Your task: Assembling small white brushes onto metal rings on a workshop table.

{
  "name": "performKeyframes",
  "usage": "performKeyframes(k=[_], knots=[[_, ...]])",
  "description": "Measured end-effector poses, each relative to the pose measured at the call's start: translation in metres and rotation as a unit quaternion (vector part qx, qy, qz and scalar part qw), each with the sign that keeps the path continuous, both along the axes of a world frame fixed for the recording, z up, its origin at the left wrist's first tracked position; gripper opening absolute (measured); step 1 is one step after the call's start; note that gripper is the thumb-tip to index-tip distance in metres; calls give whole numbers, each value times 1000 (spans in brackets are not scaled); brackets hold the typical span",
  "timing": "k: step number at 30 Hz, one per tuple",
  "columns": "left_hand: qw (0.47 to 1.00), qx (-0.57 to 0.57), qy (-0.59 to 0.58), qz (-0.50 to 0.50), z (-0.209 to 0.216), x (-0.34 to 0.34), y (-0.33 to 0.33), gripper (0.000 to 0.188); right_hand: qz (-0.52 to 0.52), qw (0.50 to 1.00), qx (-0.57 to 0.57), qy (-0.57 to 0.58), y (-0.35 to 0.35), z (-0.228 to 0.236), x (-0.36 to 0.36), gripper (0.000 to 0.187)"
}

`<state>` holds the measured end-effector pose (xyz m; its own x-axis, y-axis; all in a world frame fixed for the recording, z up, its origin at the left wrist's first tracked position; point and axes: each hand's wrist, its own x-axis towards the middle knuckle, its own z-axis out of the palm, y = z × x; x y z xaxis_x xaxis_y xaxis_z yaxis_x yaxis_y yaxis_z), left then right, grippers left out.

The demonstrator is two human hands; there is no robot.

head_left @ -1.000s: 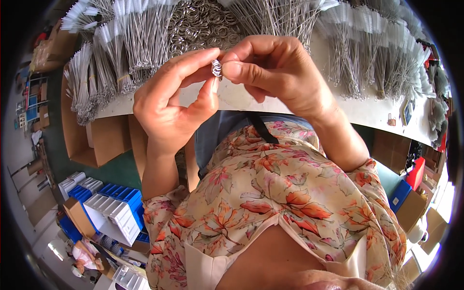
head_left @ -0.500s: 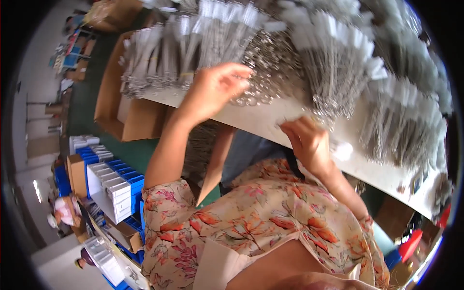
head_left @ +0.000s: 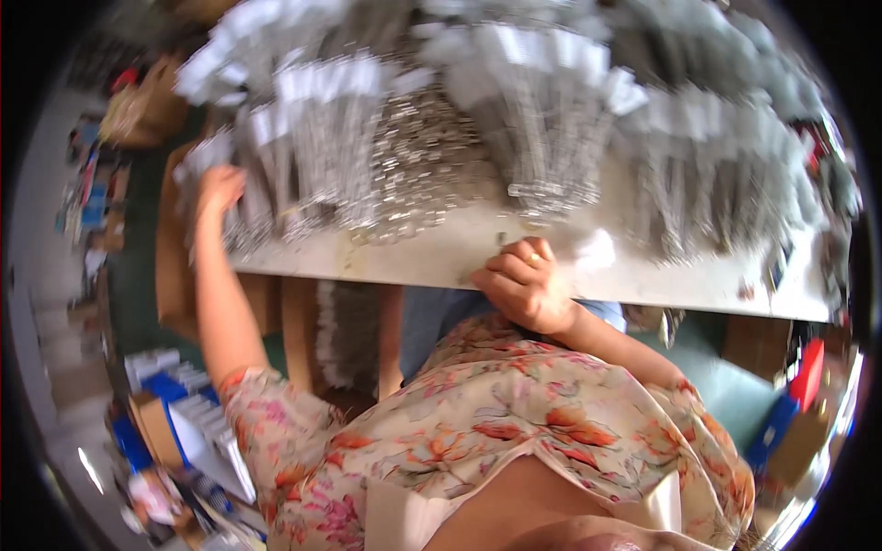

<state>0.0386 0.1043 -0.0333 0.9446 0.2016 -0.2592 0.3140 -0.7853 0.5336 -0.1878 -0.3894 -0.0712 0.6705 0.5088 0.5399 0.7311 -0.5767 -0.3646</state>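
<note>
My left hand (head_left: 219, 188) is at the far left of the worktable, against the leftmost bundle of thin wire brushes (head_left: 253, 216). Its fingers look curled together, blurred; whether a brush is between them is hidden. My right hand (head_left: 528, 285) is closed in a loose fist at the table's front edge, with a ring on one finger. What it holds, if anything, cannot be made out. Between the brush bundles lies a heap of small shiny metal pieces (head_left: 418, 165). Another brush bundle (head_left: 542, 138), with whitish heads at the back and looped wire ends in front, lies beyond my right hand.
More brush bundles (head_left: 717, 174) cover the right side of the white table (head_left: 441, 248). A cardboard box (head_left: 175, 285) stands below the table's left end. Blue and white bins (head_left: 202, 427) are at lower left. Red and blue objects (head_left: 797, 386) stand at the right.
My left hand has moved left from the metal heap to the leftmost brushes. My right hand has curled into a fist by the table edge. The whole view has turned and shifted.
</note>
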Motion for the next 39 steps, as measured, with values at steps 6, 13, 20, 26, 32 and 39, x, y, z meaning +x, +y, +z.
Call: performKeyframes(k=[6, 13, 20, 26, 32, 39], knots=[[997, -1, -11, 70, 1, -1, -20, 20, -208, 940, 246, 108, -60, 42, 37, 10], [997, 60, -19, 52, 9, -14, -32, 22, -352, 902, 140, 207, -113, 44, 98, 32], [981, 51, -160, 95, 27, -32, -24, 18, -227, 897, 254, 284, -88, 43, 142, 24], [934, -39, -354, -31, 53, -31, -146, 31, -186, 797, 488, 304, -110, 59, 147, 19], [946, 179, -219, -157, 18, 4, -167, 32, -213, 777, 576, 139, -163, 118, 124, 20], [960, 54, -217, -169, 11, 19, -153, 15, -441, 875, 77, 183, -212, 69, 81, 22]])
